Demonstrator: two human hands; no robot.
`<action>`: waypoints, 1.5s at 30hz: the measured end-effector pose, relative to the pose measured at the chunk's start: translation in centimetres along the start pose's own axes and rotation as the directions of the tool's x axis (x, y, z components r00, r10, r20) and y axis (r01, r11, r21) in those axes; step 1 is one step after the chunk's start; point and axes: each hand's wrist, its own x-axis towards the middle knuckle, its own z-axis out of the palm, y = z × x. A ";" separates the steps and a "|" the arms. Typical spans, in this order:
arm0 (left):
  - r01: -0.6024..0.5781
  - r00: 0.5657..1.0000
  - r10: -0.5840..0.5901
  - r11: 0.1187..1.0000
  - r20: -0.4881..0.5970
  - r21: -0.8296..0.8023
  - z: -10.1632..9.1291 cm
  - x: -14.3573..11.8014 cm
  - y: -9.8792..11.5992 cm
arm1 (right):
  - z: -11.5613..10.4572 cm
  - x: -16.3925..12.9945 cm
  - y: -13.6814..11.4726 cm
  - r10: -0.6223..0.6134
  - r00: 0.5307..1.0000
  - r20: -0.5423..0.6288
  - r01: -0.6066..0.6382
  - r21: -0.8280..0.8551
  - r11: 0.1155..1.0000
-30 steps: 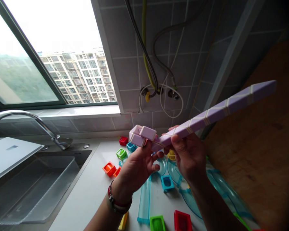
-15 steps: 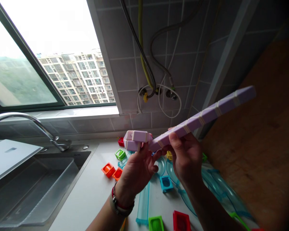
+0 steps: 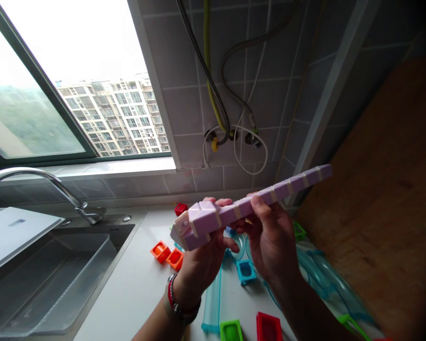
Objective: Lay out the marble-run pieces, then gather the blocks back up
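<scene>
A lilac twisty snake puzzle [image 3: 246, 207] is held up above the counter, its long straight arm slanting up to the right. At its left end the wedges are folded into a compact, blocky cluster. My left hand [image 3: 204, 263], with bands on the wrist, is closed around that folded end from below and behind, fingertips showing over the top. My right hand [image 3: 275, 237] pinches the straight part near its middle, thumb on the near side. Under the hands lie a blue cube frame [image 3: 246, 272] and a clear teal track piece [image 3: 212, 303].
Orange cube frames [image 3: 160, 251], a red block [image 3: 181, 209], a green block [image 3: 231, 330] and another red block [image 3: 269, 327] lie on the white counter [image 3: 117, 293]. Curved teal tubes [image 3: 333, 279] are at right. A sink [image 3: 57, 279] with a faucet [image 3: 62, 187] stands left.
The snake puzzle has turned and its long arm has dropped lower, its tip nearer to my right hand. The folded end now shows a different face and sits lower left.
</scene>
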 end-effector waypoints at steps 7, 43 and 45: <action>0.054 0.995 -0.046 0.995 -0.092 0.086 1.0 0.2 0.7 | -1.0 0.8 0.1 -0.131 0.990 0.050 0.138 -0.152 0.979; -0.267 0.927 0.342 0.890 -0.154 0.369 1.4 0.3 2.3 | -0.2 0.4 1.1 -0.130 0.990 -0.061 0.128 -0.029 0.991; -0.300 0.915 0.379 0.870 -0.140 0.392 1.3 0.3 2.4 | -0.2 0.5 1.0 -0.139 0.988 -0.072 0.137 -0.039 0.990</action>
